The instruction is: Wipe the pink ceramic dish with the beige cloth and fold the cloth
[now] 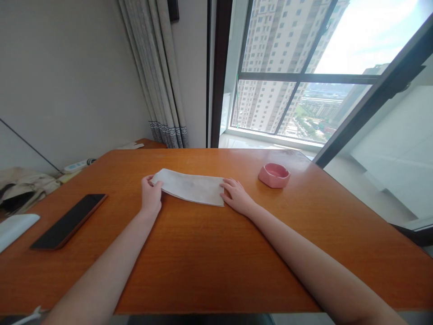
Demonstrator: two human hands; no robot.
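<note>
A long white folded strip (191, 187), which looks like paper towel or cloth, lies across the wooden table in front of me. My left hand (151, 194) grips its left end between thumb and fingers, and that end looks slightly raised. At the other end, my right hand (237, 195) rests with its fingers apart, the tips touching the strip's right edge. To the right of that hand sits a pink faceted bowl (274, 175).
A dark phone-like slab (69, 221) lies on the left of the wooden table (209, 262). Beside it are a white rounded object (16, 229), a crumpled beige fabric item (29, 185) and a white power strip (75, 166). A curtain and a large window stand behind.
</note>
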